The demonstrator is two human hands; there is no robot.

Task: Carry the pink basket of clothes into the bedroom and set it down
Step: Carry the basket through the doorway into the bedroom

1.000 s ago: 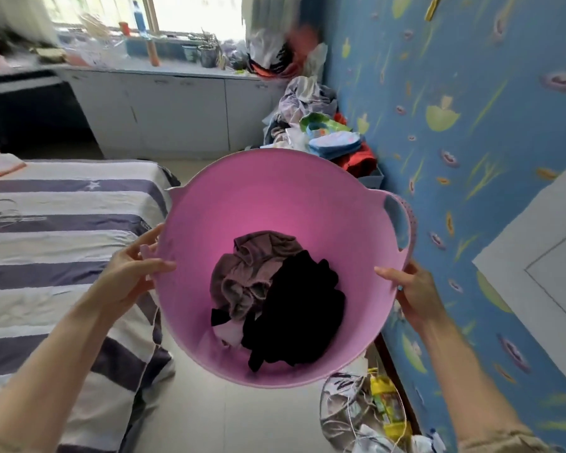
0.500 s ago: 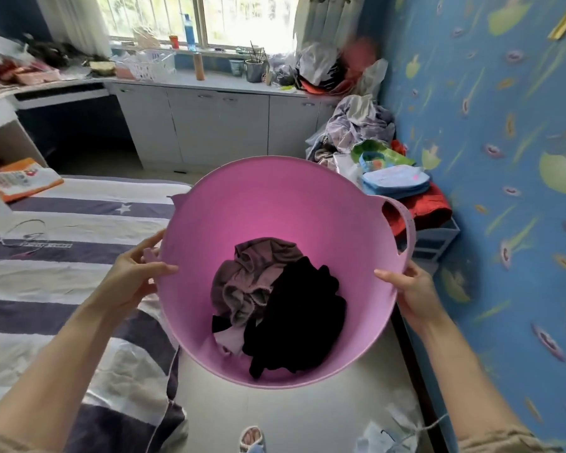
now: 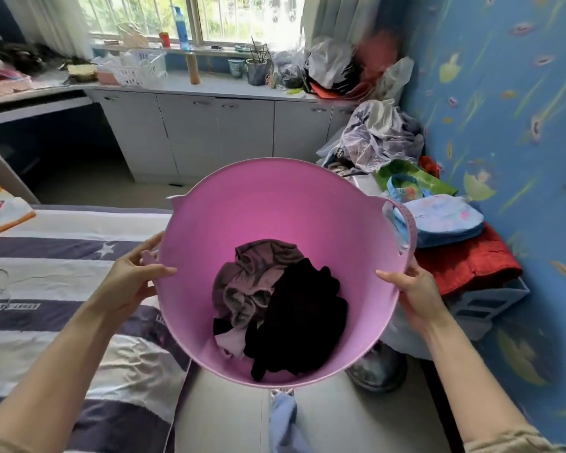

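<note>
Nearest: two bare forearms reaching forward from the lower corners; a pale blue trouser leg (image 3: 283,420) below the basket over light floor tiles (image 3: 223,416).

Left hand (image 3: 129,282): clamped on the left rim of the pink basket (image 3: 275,204), thumb over the inner edge, fingers curled round the outer wall beside the small left handle tab.

Right hand (image 3: 417,294): clamped on the right rim just below the looped right handle (image 3: 406,223), thumb on the inner edge, fingers behind the wall and hidden.

Pink basket: held in the air between both hands, tilted so its mouth faces the camera, over the floor strip; inside, at the bottom, a mauve-brown garment (image 3: 252,282) on the left touching a black garment (image 3: 301,318) on the right.

Left of the basket: a bed (image 3: 46,289) with purple-and-white striped cover, its edge just beside the basket's left wall.

Right of the basket: a red quilt (image 3: 468,263) on a pale crate, a light blue bag (image 3: 438,217) on top, a green bag (image 3: 412,178) behind; blue patterned wall (image 3: 504,125) close behind these.

Open room: a narrow floor strip between bed edge and the right-hand pile; wider bare floor beyond the bed's far end.

Far: white cabinets (image 3: 216,135) under a cluttered counter; a heap of pale cloth (image 3: 379,132) in the right corner; window (image 3: 209,14) above.
</note>
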